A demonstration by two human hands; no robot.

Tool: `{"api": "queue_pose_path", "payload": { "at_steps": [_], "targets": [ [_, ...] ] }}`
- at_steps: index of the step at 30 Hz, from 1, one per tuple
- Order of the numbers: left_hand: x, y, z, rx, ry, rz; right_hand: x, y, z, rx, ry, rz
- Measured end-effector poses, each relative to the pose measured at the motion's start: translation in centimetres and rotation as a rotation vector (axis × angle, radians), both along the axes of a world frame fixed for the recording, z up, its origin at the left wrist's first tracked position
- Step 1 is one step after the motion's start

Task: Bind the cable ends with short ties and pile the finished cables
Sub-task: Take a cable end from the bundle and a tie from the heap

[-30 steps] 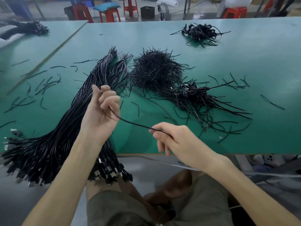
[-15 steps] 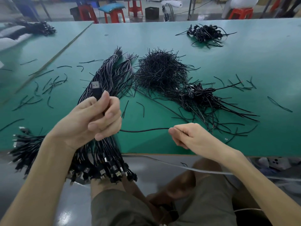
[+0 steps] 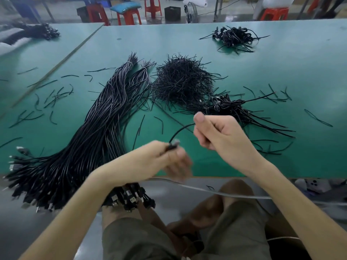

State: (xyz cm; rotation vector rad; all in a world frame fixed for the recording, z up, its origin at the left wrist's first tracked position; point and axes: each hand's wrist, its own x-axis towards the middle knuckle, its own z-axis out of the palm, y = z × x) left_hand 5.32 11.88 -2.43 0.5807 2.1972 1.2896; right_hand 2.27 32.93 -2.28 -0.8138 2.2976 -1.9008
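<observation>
One black cable (image 3: 180, 130) arcs between my two hands above the table's front edge. My left hand (image 3: 169, 158), blurred by motion, pinches its plug end. My right hand (image 3: 219, 134) is curled round the cable's other part, thumb up. A long bundle of loose black cables (image 3: 90, 139) lies to the left, its USB plugs hanging over the front edge. Behind my hands sits a mound of short black ties (image 3: 182, 81). A pile of bound cables (image 3: 236, 109) lies just beyond my right hand.
The green table (image 3: 281, 72) carries stray ties scattered left and right. Another heap of bound cables (image 3: 234, 37) sits far back on the right. A second green table (image 3: 62, 45) adjoins on the left. Red stools (image 3: 129, 15) stand behind. A grey cord (image 3: 216, 192) crosses my lap.
My left hand dropped from beside the cable bundle toward the centre with the plug end. My right hand rose and closed in, bending the straight cable into a loop.
</observation>
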Motion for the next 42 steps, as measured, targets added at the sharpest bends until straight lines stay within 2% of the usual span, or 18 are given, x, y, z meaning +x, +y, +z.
{"api": "queue_pose_path", "payload": {
  "at_steps": [2,4,8,10,12,15,17,18,21,22,23,25,27,31,34,38,40,42],
  "targets": [
    [-0.5,0.5,-0.7,0.340,-0.045,0.193,0.8,-0.8,0.9,-0.071,0.028,-0.004],
    [-0.9,0.9,-0.8,0.615,-0.095,0.265,2.0,-1.4,1.1,-0.065,0.060,-0.013],
    [-0.5,2.7,-0.6,0.939,-0.306,0.285,3.5,-3.2,0.2,0.262,0.303,-0.041],
    [-0.4,3.2,0.0,1.117,-0.423,0.379,3.3,-4.0,-0.3,0.386,0.390,-0.057],
    [-0.7,2.5,0.8,1.334,-0.477,0.485,2.8,-4.0,-0.9,0.287,0.295,-0.012],
    [-1.1,-0.1,2.0,1.537,-0.540,0.391,1.6,-2.8,-2.7,0.128,0.099,0.031],
    [-0.6,-1.6,2.0,1.382,-0.481,0.257,0.4,-2.1,-3.7,0.170,0.030,0.003],
    [0.0,-2.0,1.9,1.147,-0.362,0.207,-0.4,-1.8,-3.9,0.224,0.028,-0.036],
    [1.0,-1.7,0.6,0.145,0.114,0.013,-2.3,-1.7,-3.5,0.304,0.074,-0.169],
    [1.1,-1.2,0.0,-0.033,0.172,-0.024,-2.5,-2.0,-3.1,0.303,0.114,-0.194],
    [1.3,-0.6,-0.5,-0.091,0.198,0.027,-2.3,-2.5,-2.6,0.293,0.162,-0.209],
    [1.1,0.5,-1.5,0.016,0.233,0.290,-1.3,-3.6,-1.9,0.236,0.250,-0.216],
    [0.7,1.1,-2.1,0.285,0.206,0.498,0.3,-4.7,-1.6,0.142,0.292,-0.183],
    [0.1,1.9,-0.9,0.973,-0.135,0.512,2.4,-6.0,-2.7,0.096,0.343,-0.160],
    [0.0,1.9,0.8,1.362,-0.431,0.521,1.3,-5.0,-3.6,0.163,0.337,-0.195],
    [0.4,1.7,1.4,1.367,-0.345,0.510,-0.6,-3.6,-2.3,0.439,0.719,-0.232],
    [0.6,1.1,1.5,1.339,-0.311,0.464,-1.2,-3.4,-1.7,0.444,0.768,-0.246],
    [0.7,0.1,1.4,1.216,-0.264,0.398,-1.9,-2.9,-1.8,0.428,0.732,-0.246]
  ]
}}
